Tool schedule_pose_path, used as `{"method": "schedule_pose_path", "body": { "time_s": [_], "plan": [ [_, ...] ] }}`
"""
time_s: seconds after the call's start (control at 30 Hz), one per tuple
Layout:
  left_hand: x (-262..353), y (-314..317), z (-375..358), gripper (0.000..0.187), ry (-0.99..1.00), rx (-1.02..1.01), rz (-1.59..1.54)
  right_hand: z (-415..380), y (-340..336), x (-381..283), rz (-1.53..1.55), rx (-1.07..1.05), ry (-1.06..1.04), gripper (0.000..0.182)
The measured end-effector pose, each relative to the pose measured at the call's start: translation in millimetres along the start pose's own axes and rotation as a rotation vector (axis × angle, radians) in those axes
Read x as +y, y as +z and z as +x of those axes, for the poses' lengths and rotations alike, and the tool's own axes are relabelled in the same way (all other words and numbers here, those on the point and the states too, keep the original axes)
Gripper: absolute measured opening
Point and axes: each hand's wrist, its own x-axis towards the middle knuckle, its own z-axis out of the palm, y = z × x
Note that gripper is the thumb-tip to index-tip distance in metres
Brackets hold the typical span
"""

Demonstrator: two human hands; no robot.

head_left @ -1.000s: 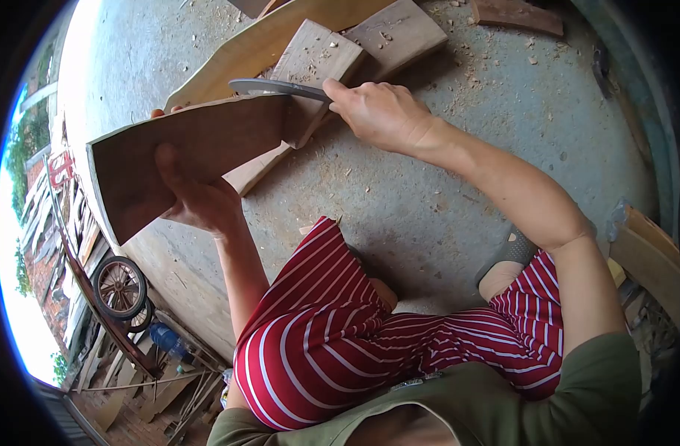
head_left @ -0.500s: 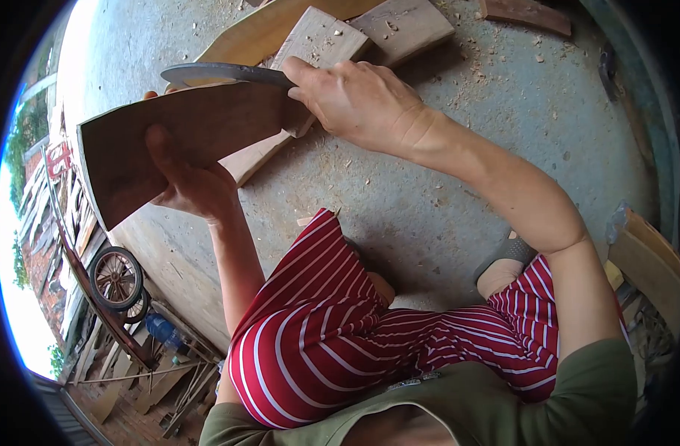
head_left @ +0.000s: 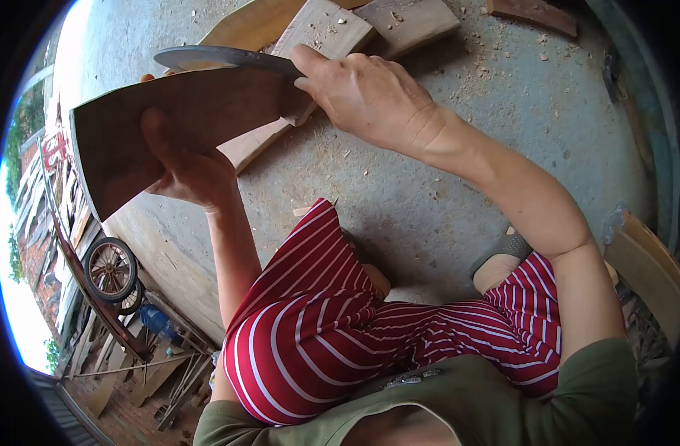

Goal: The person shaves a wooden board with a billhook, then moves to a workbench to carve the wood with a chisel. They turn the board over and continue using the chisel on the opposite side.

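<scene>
My left hand grips a curved, dark-sided wooden board from below, thumb on the face towards me and fingertips showing over the top edge. The board is held up in the air, tilted. In my right hand is a large knife with a long, dark, rounded blade. Its blade lies along the top edge of the board, pointing left. My fingers wrap its handle, which is hidden. Behind the board, pale wooden blocks lie on the concrete floor.
Wood chips are scattered over the floor. A reddish wood piece lies at the top right, and boards lean at the right. On the left are a wheel, a blue bottle and stacked planks.
The board, the knife and both hands sit slightly higher in view. The knife stays along the board's top edge, and both grips look the same.
</scene>
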Motion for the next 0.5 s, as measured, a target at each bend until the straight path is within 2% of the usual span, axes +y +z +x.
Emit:
{"method": "schedule_pose_path", "body": {
  "time_s": [0.07,0.17,0.27,0.37,0.4,0.5],
  "plan": [
    [2,5,4,0.051,0.037,0.019,0.014,1,23,28,-0.023,-0.024,0.013,0.024],
    [3,12,-1,0.049,0.059,-0.007,0.009,1,21,42,-0.031,-0.042,0.042,0.027],
    [4,7,-2,0.05,0.008,0.021,0.021,-3,-1,6,0.062,0.021,-0.014,0.025],
    [1,2,3,0.053,0.039,0.008,-0.002,-1,16,17,0.075,0.028,0.033,0.023],
    [2,8,1,0.053,0.063,0.027,0.026,1,25,29,0.053,-0.032,0.086,0.022],
    [1,15,0,0.053,0.062,0.005,0.0,-1,23,41,0.018,-0.074,0.066,0.021]
  ]
}}
